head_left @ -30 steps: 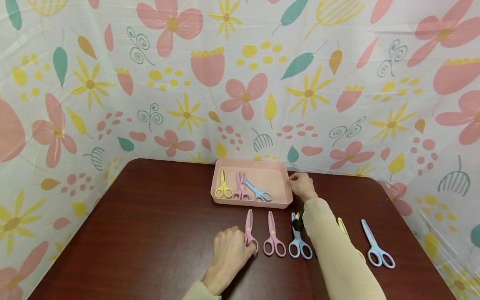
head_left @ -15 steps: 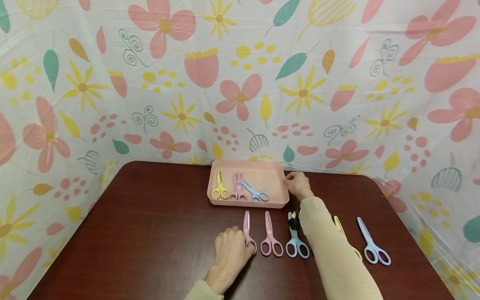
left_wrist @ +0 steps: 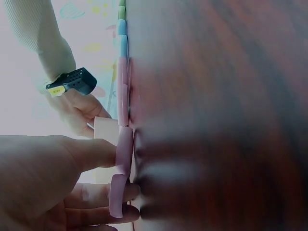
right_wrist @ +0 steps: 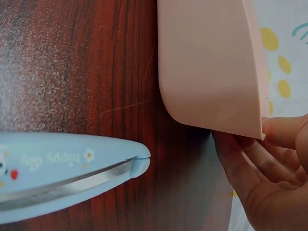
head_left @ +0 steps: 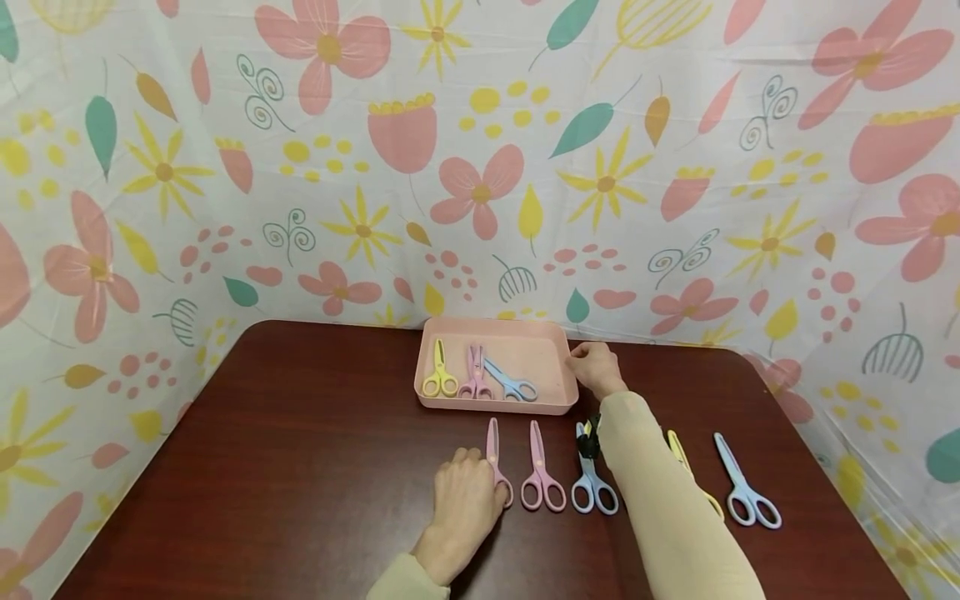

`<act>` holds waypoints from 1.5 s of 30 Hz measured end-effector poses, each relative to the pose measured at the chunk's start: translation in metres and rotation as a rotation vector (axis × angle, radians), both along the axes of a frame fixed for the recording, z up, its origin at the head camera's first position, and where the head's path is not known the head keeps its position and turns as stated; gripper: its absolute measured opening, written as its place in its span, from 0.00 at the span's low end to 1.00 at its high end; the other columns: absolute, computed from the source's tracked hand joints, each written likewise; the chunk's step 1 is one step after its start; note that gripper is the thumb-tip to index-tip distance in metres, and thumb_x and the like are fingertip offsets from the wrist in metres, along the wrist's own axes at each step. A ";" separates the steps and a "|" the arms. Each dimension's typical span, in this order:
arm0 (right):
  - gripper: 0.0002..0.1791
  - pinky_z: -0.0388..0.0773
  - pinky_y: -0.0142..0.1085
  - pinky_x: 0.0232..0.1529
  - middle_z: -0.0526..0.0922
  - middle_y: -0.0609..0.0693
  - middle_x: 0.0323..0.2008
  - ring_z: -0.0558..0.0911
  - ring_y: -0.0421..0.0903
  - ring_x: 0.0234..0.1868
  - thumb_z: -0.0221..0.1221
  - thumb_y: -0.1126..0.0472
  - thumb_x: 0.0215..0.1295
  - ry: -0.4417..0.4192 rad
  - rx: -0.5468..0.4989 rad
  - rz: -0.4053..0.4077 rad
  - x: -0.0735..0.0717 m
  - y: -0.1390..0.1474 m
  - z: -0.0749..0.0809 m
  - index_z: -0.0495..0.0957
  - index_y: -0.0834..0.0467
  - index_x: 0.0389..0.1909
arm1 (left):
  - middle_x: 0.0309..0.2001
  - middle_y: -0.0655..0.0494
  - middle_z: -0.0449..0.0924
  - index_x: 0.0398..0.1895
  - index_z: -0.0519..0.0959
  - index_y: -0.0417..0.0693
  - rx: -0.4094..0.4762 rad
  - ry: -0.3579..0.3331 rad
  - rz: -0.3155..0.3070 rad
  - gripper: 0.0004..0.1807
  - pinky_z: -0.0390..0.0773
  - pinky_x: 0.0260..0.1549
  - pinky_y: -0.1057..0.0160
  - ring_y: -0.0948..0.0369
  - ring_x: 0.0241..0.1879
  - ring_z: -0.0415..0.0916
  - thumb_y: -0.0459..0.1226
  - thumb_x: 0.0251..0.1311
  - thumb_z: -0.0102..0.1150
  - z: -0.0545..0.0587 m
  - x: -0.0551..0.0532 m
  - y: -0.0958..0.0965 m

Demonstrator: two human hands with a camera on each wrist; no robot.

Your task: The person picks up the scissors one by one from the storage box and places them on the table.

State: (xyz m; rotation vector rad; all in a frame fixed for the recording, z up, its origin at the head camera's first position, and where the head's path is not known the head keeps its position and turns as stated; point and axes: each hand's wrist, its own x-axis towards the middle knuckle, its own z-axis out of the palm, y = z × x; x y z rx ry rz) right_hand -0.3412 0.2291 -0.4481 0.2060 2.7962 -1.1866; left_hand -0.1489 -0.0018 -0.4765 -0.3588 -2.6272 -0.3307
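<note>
In the head view my left hand (head_left: 463, 500) is at the handles of the leftmost pink scissors (head_left: 493, 450), which lie on the table. The left wrist view shows its thumb against one pink handle loop (left_wrist: 124, 149) and fingers curled around the other loop (left_wrist: 117, 197). Farther back, my right hand (head_left: 597, 369) pinches the right wall of a pink tray (head_left: 495, 407); in the right wrist view, the thumb is on the tray's rim (right_wrist: 257, 96) with fingers beneath. Inside the tray lie yellow scissors (head_left: 439, 372), pink scissors (head_left: 476, 371) and blue scissors (head_left: 501, 378).
Rightward from the held pair lie pink scissors (head_left: 537, 458), blue scissors (head_left: 589, 472), yellow scissors (head_left: 678, 450) partly hidden by the right sleeve (head_left: 660, 492), and blue scissors (head_left: 736, 475). A flower-patterned curtain (head_left: 360, 150) hangs behind the dark wooden table (head_left: 315, 450).
The whole head view has shifted slightly to the left since a second ago. Both hands, the tray and the scissors keep nearly the same places relative to one another.
</note>
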 end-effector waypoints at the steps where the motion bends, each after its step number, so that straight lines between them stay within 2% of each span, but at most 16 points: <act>1: 0.13 0.76 0.43 0.37 0.78 0.61 0.44 0.77 0.55 0.41 0.54 0.60 0.71 -0.003 -0.002 0.000 0.000 0.000 0.000 0.80 0.65 0.46 | 0.20 0.58 0.71 0.12 0.76 0.52 -0.013 -0.007 0.002 0.15 0.67 0.21 0.60 0.56 0.25 0.72 0.45 0.37 0.75 0.000 0.000 0.000; 9: 0.13 0.75 0.43 0.38 0.78 0.61 0.44 0.75 0.56 0.42 0.54 0.60 0.70 0.008 0.000 -0.009 -0.001 0.001 -0.002 0.80 0.64 0.46 | 0.21 0.58 0.73 0.15 0.79 0.52 -0.082 -0.035 0.001 0.17 0.66 0.23 0.60 0.57 0.27 0.71 0.51 0.39 0.76 0.003 0.000 0.000; 27: 0.12 0.76 0.41 0.36 0.78 0.61 0.44 0.77 0.54 0.40 0.54 0.60 0.70 -0.006 0.009 -0.013 -0.002 -0.001 -0.003 0.79 0.64 0.45 | 0.21 0.57 0.72 0.15 0.80 0.52 -0.083 -0.071 -0.002 0.19 0.64 0.24 0.59 0.57 0.28 0.71 0.54 0.42 0.74 0.006 0.004 -0.002; 37: 0.13 0.75 0.40 0.32 0.78 0.62 0.42 0.77 0.54 0.38 0.54 0.61 0.71 -0.005 0.021 0.012 -0.002 0.003 0.001 0.79 0.66 0.46 | 0.21 0.57 0.73 0.21 0.83 0.49 -0.084 -0.068 -0.023 0.17 0.64 0.23 0.60 0.57 0.28 0.72 0.52 0.47 0.72 0.016 0.012 -0.004; 45: 0.12 0.75 0.40 0.33 0.78 0.62 0.41 0.77 0.54 0.38 0.53 0.61 0.70 -0.005 0.016 0.010 -0.004 0.000 0.000 0.79 0.66 0.44 | 0.21 0.57 0.74 0.20 0.82 0.50 -0.092 -0.055 -0.045 0.16 0.67 0.22 0.60 0.57 0.27 0.73 0.51 0.48 0.72 0.030 0.010 -0.008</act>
